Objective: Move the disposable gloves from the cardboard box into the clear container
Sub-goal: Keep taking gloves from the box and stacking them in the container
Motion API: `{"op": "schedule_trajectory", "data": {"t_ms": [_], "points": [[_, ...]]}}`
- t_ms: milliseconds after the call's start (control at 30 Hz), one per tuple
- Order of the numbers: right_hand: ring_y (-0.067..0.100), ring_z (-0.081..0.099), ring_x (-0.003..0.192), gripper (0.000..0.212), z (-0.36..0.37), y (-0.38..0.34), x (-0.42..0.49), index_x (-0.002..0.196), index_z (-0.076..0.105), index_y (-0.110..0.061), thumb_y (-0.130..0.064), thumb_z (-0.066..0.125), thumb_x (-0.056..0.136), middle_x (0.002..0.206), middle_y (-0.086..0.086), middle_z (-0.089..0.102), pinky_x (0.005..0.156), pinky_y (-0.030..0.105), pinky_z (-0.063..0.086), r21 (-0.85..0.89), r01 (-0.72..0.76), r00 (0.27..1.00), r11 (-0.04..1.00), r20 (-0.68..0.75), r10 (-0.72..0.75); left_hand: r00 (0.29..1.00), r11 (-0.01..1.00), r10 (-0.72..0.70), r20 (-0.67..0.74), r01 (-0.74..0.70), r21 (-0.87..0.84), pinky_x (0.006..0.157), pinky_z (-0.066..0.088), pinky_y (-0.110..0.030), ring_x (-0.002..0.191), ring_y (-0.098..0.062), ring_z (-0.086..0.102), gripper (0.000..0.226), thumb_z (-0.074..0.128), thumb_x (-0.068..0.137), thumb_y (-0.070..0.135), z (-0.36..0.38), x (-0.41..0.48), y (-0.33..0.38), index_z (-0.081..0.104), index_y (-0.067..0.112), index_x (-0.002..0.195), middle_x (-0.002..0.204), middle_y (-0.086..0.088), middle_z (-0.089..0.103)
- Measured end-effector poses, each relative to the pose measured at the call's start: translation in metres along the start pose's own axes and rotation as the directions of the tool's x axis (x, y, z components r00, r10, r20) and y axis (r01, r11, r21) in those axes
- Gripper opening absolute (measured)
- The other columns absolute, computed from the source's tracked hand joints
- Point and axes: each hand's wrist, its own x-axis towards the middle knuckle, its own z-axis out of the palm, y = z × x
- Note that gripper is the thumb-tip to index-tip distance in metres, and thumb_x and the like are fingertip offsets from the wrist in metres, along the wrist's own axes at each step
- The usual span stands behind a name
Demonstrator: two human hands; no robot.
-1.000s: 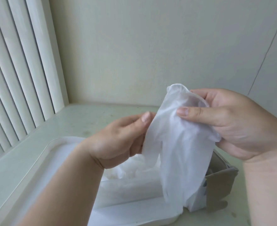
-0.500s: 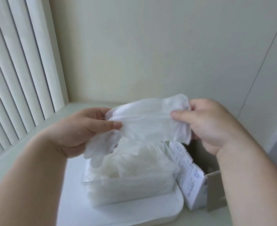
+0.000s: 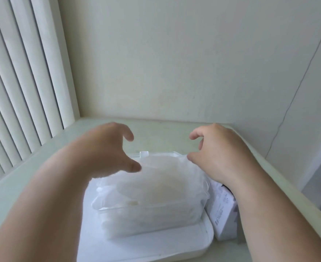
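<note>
A clear container (image 3: 118,211) stands on a white tray, heaped with translucent white disposable gloves (image 3: 156,186) that rise above its rim. My left hand (image 3: 106,148) hovers just over the left side of the heap, fingers spread, holding nothing. My right hand (image 3: 218,150) hovers over the heap's right side, fingers curled apart, its thumb close to the top glove. The cardboard box (image 3: 224,212) stands to the right of the container, largely hidden behind my right forearm.
The white tray (image 3: 174,244) sits on a pale green counter (image 3: 33,173) set in a corner. Vertical blinds (image 3: 19,82) hang on the left, and a plain wall runs behind and to the right.
Both hands held one glove stretched between them above the container. The glove now lies on the heap and both hands have let go and sit lower, apart.
</note>
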Motion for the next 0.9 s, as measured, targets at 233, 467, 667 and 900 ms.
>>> {"op": "schedule_trajectory", "data": {"t_ms": [233, 467, 667, 900], "points": [[0.012, 0.059, 0.097, 0.039, 0.022, -0.011, -0.004, 0.123, 0.065, -0.04, -0.019, 0.064, 0.09, 0.118, -0.009, 0.064, 0.074, 0.021, 0.043, 0.022, 0.15, 0.928, 0.988, 0.342, -0.149, 0.944, 0.985, -0.035, 0.329, -0.024, 0.172, 0.058, 0.057, -0.025, 0.062, -0.016, 0.066, 0.047, 0.083, 0.075, 0.014, 0.017, -0.005, 0.013, 0.063, 0.036, 0.11, 0.097, 0.005, 0.062], [0.025, 0.066, 0.108, 0.034, 0.056, -0.024, -0.002, 0.122, 0.068, -0.015, -0.012, 0.053, 0.092, 0.122, 0.006, 0.07, 0.092, 0.035, 0.056, -0.147, 0.196, 0.829, 0.97, 0.552, -0.084, 0.909, 0.934, -0.083, 0.408, -0.072, 0.351, 0.038, 0.035, -0.013, 0.048, -0.008, 0.046, 0.05, 0.067, 0.082, 0.002, 0.052, 0.016, 0.016, 0.058, 0.024, 0.125, 0.083, 0.005, 0.054], [0.027, 0.065, 0.108, 0.036, 0.06, -0.022, 0.001, 0.129, 0.064, -0.009, -0.017, 0.052, 0.096, 0.124, 0.01, 0.069, 0.07, 0.03, 0.048, -0.174, 0.3, 0.736, 0.938, 0.668, -0.111, 0.893, 0.895, -0.085, 0.441, -0.126, 0.427, 0.044, 0.034, -0.019, 0.052, -0.012, 0.044, 0.041, 0.061, 0.083, 0.002, 0.067, 0.021, 0.013, 0.062, 0.015, 0.122, 0.104, 0.0, 0.058], [0.025, 0.064, 0.09, 0.035, 0.059, -0.023, 0.0, 0.127, 0.066, -0.009, -0.014, 0.055, 0.094, 0.123, 0.012, 0.07, 0.061, 0.027, 0.043, -0.147, 0.253, 0.762, 0.956, 0.639, -0.103, 0.889, 0.917, -0.042, 0.456, -0.147, 0.37, 0.047, 0.035, -0.019, 0.071, -0.017, 0.054, 0.041, 0.061, 0.084, 0.004, 0.067, 0.022, 0.008, 0.06, 0.021, 0.121, 0.094, 0.005, 0.057]]}}
